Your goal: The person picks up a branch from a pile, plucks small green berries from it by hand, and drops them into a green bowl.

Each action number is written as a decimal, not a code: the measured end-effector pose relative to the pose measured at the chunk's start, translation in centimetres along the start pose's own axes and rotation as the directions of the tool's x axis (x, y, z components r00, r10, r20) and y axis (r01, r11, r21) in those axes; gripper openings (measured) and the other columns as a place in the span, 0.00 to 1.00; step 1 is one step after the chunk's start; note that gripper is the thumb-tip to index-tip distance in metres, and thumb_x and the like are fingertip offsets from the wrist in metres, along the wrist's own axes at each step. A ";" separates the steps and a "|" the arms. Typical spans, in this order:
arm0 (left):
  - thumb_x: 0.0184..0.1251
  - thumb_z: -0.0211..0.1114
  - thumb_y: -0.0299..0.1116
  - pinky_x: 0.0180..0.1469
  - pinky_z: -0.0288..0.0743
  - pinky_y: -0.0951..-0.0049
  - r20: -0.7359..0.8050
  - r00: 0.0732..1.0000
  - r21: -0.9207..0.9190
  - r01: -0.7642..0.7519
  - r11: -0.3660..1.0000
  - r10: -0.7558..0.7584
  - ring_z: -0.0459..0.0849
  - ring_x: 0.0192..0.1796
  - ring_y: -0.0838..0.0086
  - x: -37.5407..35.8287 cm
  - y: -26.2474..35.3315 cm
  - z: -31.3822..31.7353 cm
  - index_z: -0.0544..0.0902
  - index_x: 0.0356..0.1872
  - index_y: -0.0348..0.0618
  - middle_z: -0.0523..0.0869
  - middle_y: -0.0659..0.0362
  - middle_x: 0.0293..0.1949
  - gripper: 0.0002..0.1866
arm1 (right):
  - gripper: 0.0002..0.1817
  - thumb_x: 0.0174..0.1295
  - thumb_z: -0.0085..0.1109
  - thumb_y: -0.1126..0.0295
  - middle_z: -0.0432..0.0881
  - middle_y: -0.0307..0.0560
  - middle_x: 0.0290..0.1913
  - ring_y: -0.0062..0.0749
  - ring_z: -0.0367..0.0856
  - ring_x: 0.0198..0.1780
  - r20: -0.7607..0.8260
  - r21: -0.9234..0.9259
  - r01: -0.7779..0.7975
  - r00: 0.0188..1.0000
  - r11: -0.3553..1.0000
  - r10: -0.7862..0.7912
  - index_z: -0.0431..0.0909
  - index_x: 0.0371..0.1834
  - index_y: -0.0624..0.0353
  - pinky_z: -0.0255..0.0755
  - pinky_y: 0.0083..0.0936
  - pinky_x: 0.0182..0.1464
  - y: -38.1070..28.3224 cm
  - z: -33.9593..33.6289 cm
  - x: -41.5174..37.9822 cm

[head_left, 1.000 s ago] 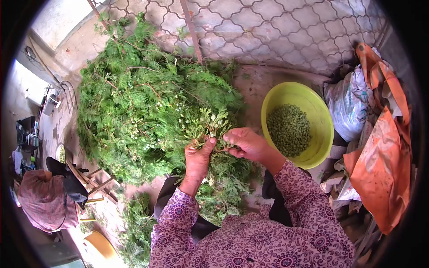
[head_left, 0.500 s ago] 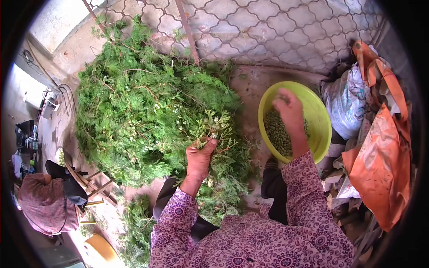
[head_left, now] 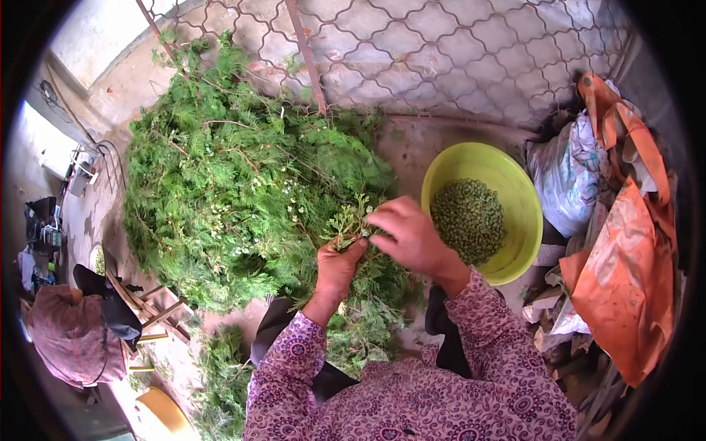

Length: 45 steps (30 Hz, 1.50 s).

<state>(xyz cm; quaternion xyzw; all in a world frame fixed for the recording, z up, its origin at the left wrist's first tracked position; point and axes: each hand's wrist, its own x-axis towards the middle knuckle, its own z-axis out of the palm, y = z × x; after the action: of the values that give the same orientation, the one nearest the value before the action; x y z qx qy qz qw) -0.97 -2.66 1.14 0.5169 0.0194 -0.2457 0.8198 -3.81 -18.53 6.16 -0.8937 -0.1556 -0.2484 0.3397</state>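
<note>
My left hand (head_left: pixel 338 276) is closed on the stem of a green conifer sprig (head_left: pixel 346 223) with small pale cones, holding it above the near side of a big heap of cut conifer branches (head_left: pixel 243 176). Just right of the sprig, my right hand (head_left: pixel 413 237) reaches in with its fingers apart, their tips close to the cones. Whether they touch a cone I cannot make out. A yellow-green basin (head_left: pixel 523 213) stands beyond my right wrist, its bottom covered with many small green cones (head_left: pixel 471 220).
Behind the heap runs a wire mesh fence (head_left: pixel 441 62). A white woven sack (head_left: pixel 562 173) and an orange bag (head_left: pixel 621 279) lie right of the basin. At left, another person (head_left: pixel 77 334) bends near a wooden stool (head_left: pixel 158 312) and a yellow container (head_left: pixel 162 411).
My right hand has moved left from over the basin to the sprig. The left hand still holds the sprig and has barely shifted.
</note>
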 end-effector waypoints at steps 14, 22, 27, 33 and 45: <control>0.52 0.63 0.17 0.37 0.75 0.81 0.009 1.000 -0.023 0.006 1.000 -0.006 0.80 0.33 0.79 -0.6 0.6 0.1 0.80 0.31 0.40 0.83 0.60 0.31 0.07 | 0.01 0.56 0.49 0.75 0.76 0.39 0.30 0.26 0.75 0.32 -0.053 0.523 -0.455 0.826 0.720 0.561 0.72 0.29 0.59 0.70 0.23 0.34 3.0 -0.2 0.4; 0.52 0.64 0.20 0.36 0.75 0.80 0.108 0.992 -0.024 0.070 0.997 -0.067 0.80 0.33 0.80 -1.1 1.2 -0.8 0.80 0.33 0.42 0.83 0.61 0.31 0.08 | 0.07 0.59 0.51 0.69 0.77 0.40 0.36 0.20 0.75 0.36 0.483 0.747 -0.660 0.627 0.087 0.611 0.72 0.38 0.58 0.69 0.19 0.33 4.5 -0.4 -0.2; 0.53 0.65 0.22 0.30 0.73 0.82 0.135 0.984 -0.003 0.120 0.993 -0.118 0.78 0.28 0.82 -1.4 1.6 -0.5 0.80 0.33 0.42 0.82 0.63 0.29 0.07 | 0.13 0.59 0.53 0.64 0.77 0.38 0.35 0.20 0.75 0.35 0.648 0.720 -0.694 0.678 0.011 0.347 0.72 0.42 0.61 0.69 0.17 0.37 3.8 0.5 -0.6; 0.53 0.66 0.27 0.25 0.66 0.82 0.195 0.953 0.132 0.211 0.969 -0.234 0.72 0.24 0.84 -1.4 1.6 -1.2 0.80 0.34 0.42 0.80 0.67 0.28 0.07 | 0.15 0.58 0.53 0.65 0.78 0.39 0.35 0.19 0.75 0.34 0.690 0.699 -0.714 0.684 0.028 0.236 0.72 0.44 0.64 0.70 0.17 0.37 4.5 0.5 -0.9; 0.53 0.66 0.25 0.40 0.72 0.81 0.272 0.955 0.306 0.033 0.951 -0.121 0.77 0.36 0.84 -1.6 2.1 -1.1 0.80 0.38 0.40 0.82 0.64 0.36 0.11 | 0.16 0.49 0.53 0.75 0.77 0.39 0.36 0.18 0.74 0.34 0.688 0.633 -0.739 0.674 0.232 0.269 0.72 0.43 0.66 0.68 0.16 0.36 2.8 0.5 -0.2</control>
<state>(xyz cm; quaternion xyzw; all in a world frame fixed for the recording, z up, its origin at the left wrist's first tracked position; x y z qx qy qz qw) -1.28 -0.42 2.85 0.5921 -0.1168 -0.3506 0.7161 -2.55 -20.20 4.19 -0.6030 -0.0235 0.2096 0.7693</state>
